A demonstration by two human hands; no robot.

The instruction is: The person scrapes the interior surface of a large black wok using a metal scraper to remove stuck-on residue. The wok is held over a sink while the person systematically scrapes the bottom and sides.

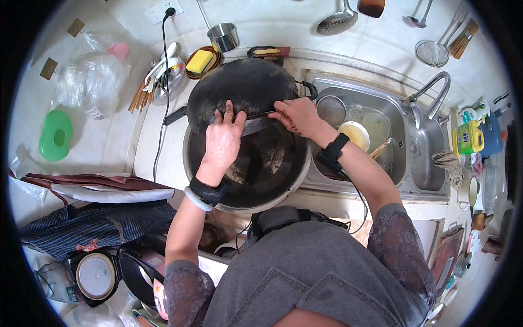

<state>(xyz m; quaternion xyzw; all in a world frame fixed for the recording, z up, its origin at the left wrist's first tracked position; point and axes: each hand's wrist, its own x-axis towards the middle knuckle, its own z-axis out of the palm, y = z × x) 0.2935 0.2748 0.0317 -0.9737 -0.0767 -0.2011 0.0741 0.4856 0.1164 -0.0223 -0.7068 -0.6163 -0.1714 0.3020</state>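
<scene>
A blackened wok (241, 86) is tilted with its dark underside showing, over a wide round basin (261, 175) with dark contents or a dark interior. My left hand (224, 137) lies with fingers spread against the wok's lower surface. My right hand (296, 116) pinches a thin, dark, straight-edged strip (259, 118) at the wok's lower part; whether it is a blade or a scraper I cannot tell. The wok's straight handle (175, 116) points left, and its loop handle (309, 90) is at the right, above my right hand.
On the right, a steel sink (398, 143) holds bowls and chopsticks under a faucet (439, 88). A yellow sponge (199, 61) in a dish and a utensil holder (173, 77) stand behind left. A black power cord (163, 61) hangs at the left. An open rice cooker (139, 274) is lower left.
</scene>
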